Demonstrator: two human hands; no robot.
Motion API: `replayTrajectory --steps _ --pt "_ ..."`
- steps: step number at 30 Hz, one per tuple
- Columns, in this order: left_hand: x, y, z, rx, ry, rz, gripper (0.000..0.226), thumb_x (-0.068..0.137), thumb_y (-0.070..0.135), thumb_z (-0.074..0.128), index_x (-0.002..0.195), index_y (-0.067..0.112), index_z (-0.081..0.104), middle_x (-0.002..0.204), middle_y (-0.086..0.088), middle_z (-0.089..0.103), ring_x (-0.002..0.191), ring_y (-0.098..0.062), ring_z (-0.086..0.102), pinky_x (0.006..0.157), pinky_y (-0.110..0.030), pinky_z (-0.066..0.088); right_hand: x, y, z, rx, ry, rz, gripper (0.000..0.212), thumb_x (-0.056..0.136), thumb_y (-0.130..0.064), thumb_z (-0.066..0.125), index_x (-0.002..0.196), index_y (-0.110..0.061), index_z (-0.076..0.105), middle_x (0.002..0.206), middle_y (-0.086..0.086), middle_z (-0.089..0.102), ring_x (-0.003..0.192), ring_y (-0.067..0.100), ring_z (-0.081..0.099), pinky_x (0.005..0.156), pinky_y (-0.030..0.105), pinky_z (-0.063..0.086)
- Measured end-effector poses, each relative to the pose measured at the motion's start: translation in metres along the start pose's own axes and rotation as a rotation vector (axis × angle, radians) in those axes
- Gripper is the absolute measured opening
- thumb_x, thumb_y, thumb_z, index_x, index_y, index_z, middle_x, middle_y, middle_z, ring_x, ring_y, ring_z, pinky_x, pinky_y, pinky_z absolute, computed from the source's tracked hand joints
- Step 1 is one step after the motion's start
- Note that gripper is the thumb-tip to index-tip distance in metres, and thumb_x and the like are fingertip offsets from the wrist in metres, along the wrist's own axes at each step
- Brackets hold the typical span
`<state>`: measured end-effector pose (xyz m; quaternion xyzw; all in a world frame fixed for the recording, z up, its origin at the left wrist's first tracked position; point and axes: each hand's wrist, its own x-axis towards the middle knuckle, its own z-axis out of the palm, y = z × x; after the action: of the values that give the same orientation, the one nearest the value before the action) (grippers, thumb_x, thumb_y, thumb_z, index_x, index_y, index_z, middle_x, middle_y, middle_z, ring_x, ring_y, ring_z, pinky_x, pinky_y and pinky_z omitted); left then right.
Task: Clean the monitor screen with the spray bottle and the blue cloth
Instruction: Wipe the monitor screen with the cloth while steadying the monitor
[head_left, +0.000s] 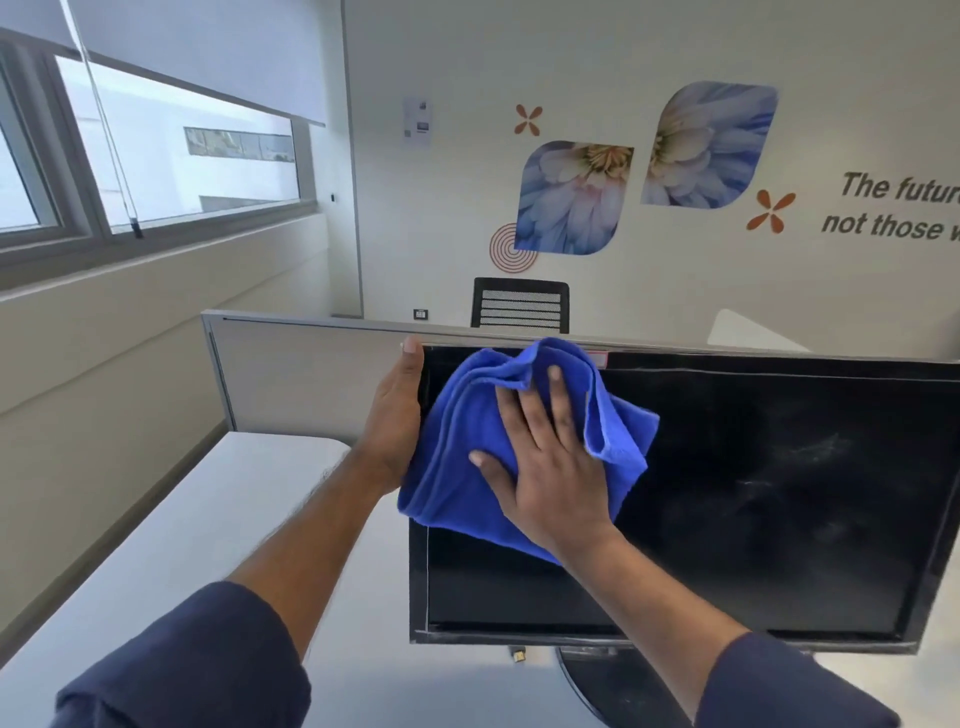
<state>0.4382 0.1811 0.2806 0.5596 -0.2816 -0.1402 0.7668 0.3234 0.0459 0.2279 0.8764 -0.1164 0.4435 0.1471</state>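
A black monitor (779, 493) stands on a white desk, its dark screen streaked with smears toward the right. A crumpled blue cloth (457, 457) lies against the screen's upper left part. My right hand (545, 467) presses flat on the cloth with fingers spread and straight. My left hand (395, 415) grips the monitor's left edge near the top corner, thumb up along the bezel; its fingers are hidden behind the monitor. The spray bottle is not in view.
The white desk (208, 545) runs along the left under a window. A grey partition panel (301, 374) rises behind the monitor. Beyond it stands a black mesh chair (519, 304). The monitor's round base (597, 686) and a cable plug (518, 653) sit below the screen.
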Motion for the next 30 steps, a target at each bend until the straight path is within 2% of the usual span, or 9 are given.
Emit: replayTrajectory --steps 3,6,9,12,16,20,24,27,30 --pt "0.001 0.005 0.000 -0.078 -0.054 -0.073 0.061 0.103 0.055 0.033 0.096 0.019 0.081 0.101 -0.009 0.078 0.094 -0.020 0.074 0.075 -0.026 0.058 0.019 -0.011 -0.002 -0.035 0.014 -0.099 0.070 0.097 -0.065 0.033 0.153 -0.023 0.030 0.163 -0.001 0.022 0.153 0.022 0.007 0.123 0.042 0.013" --pt "0.005 0.005 0.002 -0.142 -0.082 -0.074 0.052 0.102 0.046 0.039 0.078 0.023 0.078 0.081 -0.003 0.076 0.076 -0.012 0.071 0.068 -0.023 0.057 0.029 -0.017 -0.002 -0.034 -0.022 -0.163 0.071 0.097 -0.066 0.031 0.154 -0.024 0.027 0.164 -0.002 0.020 0.153 0.022 0.005 0.119 0.046 0.026" --pt "0.007 0.003 0.001 -0.148 -0.094 -0.030 0.039 0.097 0.044 0.044 0.083 0.019 0.071 0.077 -0.001 0.073 0.072 -0.009 0.068 0.068 -0.022 0.057 0.030 -0.014 0.000 -0.081 -0.027 -0.204 0.072 0.097 -0.066 0.031 0.155 -0.024 0.026 0.164 -0.002 0.021 0.153 0.021 0.004 0.123 0.045 0.013" --pt "0.006 0.003 0.006 -0.126 -0.069 -0.047 0.049 0.095 0.050 0.043 0.089 0.015 0.077 0.088 -0.007 0.077 0.081 -0.016 0.072 0.074 -0.029 0.059 0.026 0.003 0.000 -0.121 0.002 -0.228 0.071 0.099 -0.064 0.030 0.156 -0.025 0.023 0.164 -0.002 0.014 0.153 0.021 0.005 0.124 0.044 0.009" --pt "0.009 0.004 0.014 -0.056 0.072 -0.063 0.064 0.098 0.059 0.032 0.111 0.014 0.076 0.110 -0.014 0.076 0.105 -0.032 0.071 0.100 -0.049 0.053 0.013 0.048 -0.007 -0.177 0.058 -0.211 0.071 0.098 -0.064 0.035 0.156 -0.024 0.026 0.164 -0.001 0.017 0.153 0.024 0.011 0.124 0.041 0.010" --pt "0.010 0.003 0.015 -0.026 0.085 -0.057 0.064 0.091 0.066 0.033 0.114 0.024 0.075 0.112 -0.006 0.076 0.106 -0.022 0.072 0.101 -0.049 0.051 -0.006 0.106 -0.019 -0.281 0.083 -0.161 0.073 0.096 -0.067 0.035 0.156 -0.026 0.025 0.164 0.000 0.019 0.152 0.025 0.013 0.122 0.046 0.001" --pt "0.009 0.004 0.018 0.000 0.104 -0.044 0.064 0.088 0.069 0.031 0.111 0.029 0.076 0.110 0.001 0.077 0.099 -0.012 0.073 0.094 -0.043 0.052 -0.024 0.156 -0.030 -0.304 0.075 -0.111 0.070 0.097 -0.064 0.032 0.155 -0.025 0.026 0.162 0.003 0.025 0.152 0.029 0.014 0.121 0.055 0.005" --pt "0.009 0.006 0.021 0.044 0.143 -0.033 0.065 0.094 0.066 0.026 0.111 0.028 0.075 0.108 0.002 0.077 0.100 -0.013 0.072 0.090 -0.041 0.051 -0.035 0.187 -0.037 -0.315 0.059 -0.067 0.070 0.098 -0.064 0.030 0.155 -0.024 0.026 0.158 0.007 0.034 0.151 0.031 0.014 0.120 0.058 0.006" --pt "0.008 0.006 0.022 0.054 0.143 -0.024 0.067 0.096 0.064 0.023 0.112 0.024 0.075 0.110 -0.003 0.076 0.110 -0.023 0.068 0.099 -0.049 0.050 -0.039 0.197 -0.042 -0.310 0.043 -0.021 0.068 0.098 -0.061 0.029 0.153 -0.021 0.031 0.155 0.010 0.038 0.150 0.034 0.018 0.120 0.058 0.005"
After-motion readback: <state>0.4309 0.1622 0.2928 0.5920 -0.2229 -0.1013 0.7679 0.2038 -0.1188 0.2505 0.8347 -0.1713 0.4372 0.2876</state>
